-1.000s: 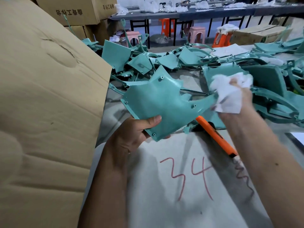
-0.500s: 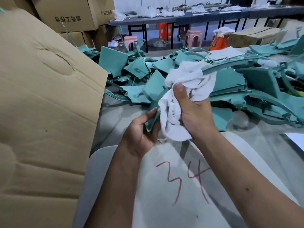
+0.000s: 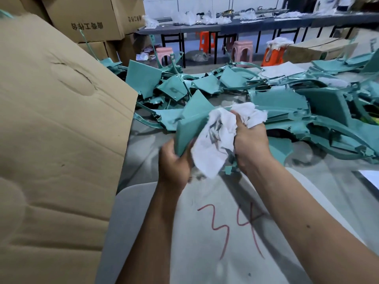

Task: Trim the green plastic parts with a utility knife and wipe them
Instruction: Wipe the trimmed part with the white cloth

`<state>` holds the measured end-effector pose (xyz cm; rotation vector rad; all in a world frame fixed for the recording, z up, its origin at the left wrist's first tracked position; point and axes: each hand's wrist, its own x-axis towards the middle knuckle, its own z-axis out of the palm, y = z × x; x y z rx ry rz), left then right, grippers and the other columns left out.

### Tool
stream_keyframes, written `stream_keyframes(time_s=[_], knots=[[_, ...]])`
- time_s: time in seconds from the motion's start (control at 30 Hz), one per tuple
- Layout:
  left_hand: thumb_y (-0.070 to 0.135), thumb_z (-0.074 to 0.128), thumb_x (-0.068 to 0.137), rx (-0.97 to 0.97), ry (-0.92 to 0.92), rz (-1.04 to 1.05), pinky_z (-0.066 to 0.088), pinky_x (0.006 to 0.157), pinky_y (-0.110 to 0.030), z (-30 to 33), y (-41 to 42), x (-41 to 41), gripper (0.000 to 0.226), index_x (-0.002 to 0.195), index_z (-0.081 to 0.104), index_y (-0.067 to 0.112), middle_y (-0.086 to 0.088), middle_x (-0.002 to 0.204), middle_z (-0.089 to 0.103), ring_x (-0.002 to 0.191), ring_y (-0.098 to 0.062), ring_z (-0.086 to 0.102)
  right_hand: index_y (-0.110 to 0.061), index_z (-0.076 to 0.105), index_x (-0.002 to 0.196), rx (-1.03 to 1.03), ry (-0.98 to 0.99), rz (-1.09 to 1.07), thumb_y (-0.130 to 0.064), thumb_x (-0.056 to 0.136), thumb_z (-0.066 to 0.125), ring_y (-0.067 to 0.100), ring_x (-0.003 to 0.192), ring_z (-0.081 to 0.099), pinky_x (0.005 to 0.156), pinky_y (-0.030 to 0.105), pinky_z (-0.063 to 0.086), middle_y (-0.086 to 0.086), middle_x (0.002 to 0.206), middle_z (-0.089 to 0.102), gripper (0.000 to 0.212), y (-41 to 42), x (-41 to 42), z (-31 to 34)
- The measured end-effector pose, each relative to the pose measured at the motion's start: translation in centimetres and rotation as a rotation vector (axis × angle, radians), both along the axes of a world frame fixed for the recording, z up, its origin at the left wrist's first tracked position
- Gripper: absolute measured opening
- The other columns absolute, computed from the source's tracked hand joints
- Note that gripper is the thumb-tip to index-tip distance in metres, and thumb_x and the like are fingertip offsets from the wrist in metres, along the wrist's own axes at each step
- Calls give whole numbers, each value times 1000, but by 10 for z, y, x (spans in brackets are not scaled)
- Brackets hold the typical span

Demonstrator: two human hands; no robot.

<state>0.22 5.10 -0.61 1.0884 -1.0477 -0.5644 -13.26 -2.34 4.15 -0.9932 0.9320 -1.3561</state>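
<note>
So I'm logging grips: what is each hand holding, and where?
Left hand grips the green part by its lower edge; right hand grips the white rag, bunched in its fist.

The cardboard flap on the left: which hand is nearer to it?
Left. The left hand, holding the green part, is beside the flap; the right hand, gripping the cloth, is farther away.

At frame centre the left hand (image 3: 174,163) grips a green plastic part (image 3: 189,130) while the right hand (image 3: 251,143) presses a stained white rag (image 3: 217,140) against it.
</note>
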Motion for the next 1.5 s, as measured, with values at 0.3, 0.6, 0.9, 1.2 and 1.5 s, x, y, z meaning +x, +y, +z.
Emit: stream_keyframes(time_s=[0.3,0.6,0.9,1.2,1.5], knots=[[41,65,87,116,-269,-22,38,61,-36,7,4,-1,57,82,60,-16,-3,74,50,71,-14,43,-13,62,113,282,-412,-177,-10,103,63,22,79,70,62,32,59,8,99,71,11,-19,-8,-2],[30,64,96,-81,-421,187,39,45,-45,-2,4,-2,39,66,54,7,-14,59,48,53,-29,42,-8,65,109,382,-490,-166,-4,106,48,21,74,69,55,29,56,6,99,76,18,-30,-47,6],[24,69,84,5,111,286,59,70,-31,8,1,12,9,89,75,20,16,82,76,79,-10,72,-26,59,97,73,1,-538,-35,106,56,6,83,65,80,25,54,-18,94,65,13,-55,-46,10],[17,69,83,30,198,98,61,74,-36,14,4,7,17,87,81,28,2,92,79,85,-19,74,-27,53,101,72,4,-315,-68,99,47,14,86,68,84,37,61,-6,93,74,41,-40,-35,20],[22,70,79,51,197,160,60,74,-40,15,2,-20,15,79,79,34,6,83,77,78,-18,70,-17,66,75,-406,583,226,-24,102,65,-4,56,55,53,12,44,-14,62,64,29,-4,-9,4]])
